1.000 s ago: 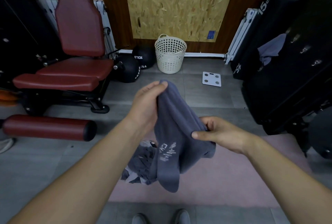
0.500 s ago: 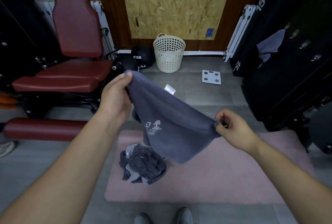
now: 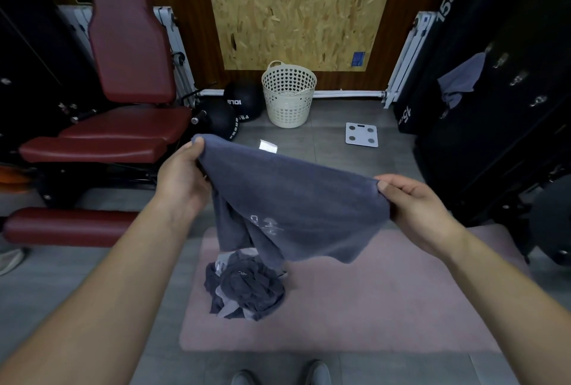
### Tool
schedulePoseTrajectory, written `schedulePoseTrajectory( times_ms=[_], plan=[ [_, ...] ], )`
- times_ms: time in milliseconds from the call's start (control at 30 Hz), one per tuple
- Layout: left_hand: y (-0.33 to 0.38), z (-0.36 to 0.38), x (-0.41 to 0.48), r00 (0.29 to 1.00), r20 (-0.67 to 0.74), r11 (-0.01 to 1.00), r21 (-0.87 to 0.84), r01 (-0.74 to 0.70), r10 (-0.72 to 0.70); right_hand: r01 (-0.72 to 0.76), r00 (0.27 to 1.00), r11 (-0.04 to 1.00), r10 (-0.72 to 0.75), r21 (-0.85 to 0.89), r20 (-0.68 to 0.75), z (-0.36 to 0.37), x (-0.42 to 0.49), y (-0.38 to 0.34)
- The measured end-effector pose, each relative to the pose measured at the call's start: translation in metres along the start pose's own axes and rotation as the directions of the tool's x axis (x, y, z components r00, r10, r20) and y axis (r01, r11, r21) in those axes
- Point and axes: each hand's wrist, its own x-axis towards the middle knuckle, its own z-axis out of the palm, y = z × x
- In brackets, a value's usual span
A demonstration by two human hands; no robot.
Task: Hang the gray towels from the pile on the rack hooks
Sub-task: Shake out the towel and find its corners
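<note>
Towel (image 3: 293,199) wider now, pile (image 3: 247,288) partly hidden

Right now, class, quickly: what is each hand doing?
Left hand: closed on one corner of the gray towel.
Right hand: closed on the towel's opposite corner, pinching it.

Dim, flat indoor light w/ soft shadows; wide-angle edge warp.

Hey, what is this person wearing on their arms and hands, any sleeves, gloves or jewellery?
Nothing shows. The left hand and right hand are bare: no gloves, no rings visible. The left forearm and right forearm are uncovered to the frame edge, with no sleeve, watch or wristband.
</note>
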Motion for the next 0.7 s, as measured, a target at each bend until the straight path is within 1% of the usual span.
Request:
schedulePoseTrajectory(
  times_ms=[33, 67, 100, 133, 200, 233, 300, 367, 433, 500, 533, 600, 633, 667, 700],
  plan=[
    [0.002, -0.003, 0.002, 1.0, -0.018, 1.0, -0.001, 0.001, -0.001, -0.019, 0.999, 1.0, 0.02, -0.015, 0.029, -0.001, -0.001, -0.003],
    [0.004, -0.005, 0.003, 0.999, -0.035, 1.0, -0.005, 0.0, -0.001, -0.026, 0.998, 0.996, 0.031, -0.083, 0.06, -0.004, -0.002, -0.005],
    [0.007, -0.007, 0.005, 0.999, -0.047, 1.0, -0.003, -0.002, 0.002, -0.023, 0.994, 0.98, 0.043, -0.199, 0.098, -0.007, -0.003, -0.006],
    [0.009, -0.008, 0.006, 0.998, -0.055, 1.0, 0.003, -0.009, 0.009, -0.011, 0.988, 0.938, 0.064, -0.346, 0.142, -0.011, -0.004, -0.005],
    [0.01, -0.007, 0.005, 0.997, -0.063, 0.999, 0.029, -0.034, 0.036, 0.034, 0.963, 0.775, 0.143, -0.631, 0.227, -0.018, -0.004, -0.002],
    [0.008, -0.005, 0.005, 0.997, -0.06, 0.998, 0.053, -0.044, 0.047, 0.043, 0.949, 0.684, 0.2, -0.729, 0.244, -0.021, -0.004, 0.001],
    [0.003, -0.001, 0.003, 0.997, -0.036, 0.992, 0.114, -0.059, 0.064, 0.037, 0.924, 0.528, 0.306, -0.849, 0.23, -0.026, -0.005, 0.01],
    [-0.004, 0.0, 0.001, 0.997, 0.005, 0.978, 0.193, -0.082, 0.082, 0.051, 0.908, 0.33, 0.377, -0.943, 0.181, -0.033, -0.005, 0.019],
    [-0.011, -0.003, -0.001, 0.995, 0.03, 0.963, 0.248, -0.103, 0.099, 0.08, 0.9, 0.118, 0.417, -0.99, 0.123, -0.038, -0.004, 0.025],
    [-0.016, -0.007, -0.001, 0.993, 0.016, 0.954, 0.276, -0.12, 0.12, 0.108, 0.899, -0.01, 0.428, -0.994, 0.093, -0.042, -0.004, 0.025],
    [-0.018, -0.009, -0.001, 0.992, 0.001, 0.948, 0.292, -0.124, 0.129, 0.133, 0.908, -0.073, 0.41, -0.988, 0.092, -0.044, -0.006, 0.023],
    [-0.02, -0.014, 0.0, 0.988, -0.032, 0.936, 0.329, -0.129, 0.148, 0.231, 0.93, -0.205, 0.333, -0.951, 0.154, -0.049, -0.006, 0.019],
    [-0.022, -0.017, 0.002, 0.986, -0.058, 0.931, 0.341, -0.128, 0.157, 0.272, 0.936, -0.258, 0.294, -0.927, 0.193, -0.051, -0.007, 0.018],
    [-0.023, -0.021, 0.003, 0.983, -0.089, 0.931, 0.343, -0.123, 0.162, 0.294, 0.942, -0.277, 0.248, -0.915, 0.228, -0.053, -0.007, 0.018],
    [-0.023, -0.025, 0.005, 0.98, -0.118, 0.935, 0.337, -0.112, 0.16, 0.298, 0.947, -0.255, 0.203, -0.92, 0.25, -0.055, -0.006, 0.019]
  ],
)
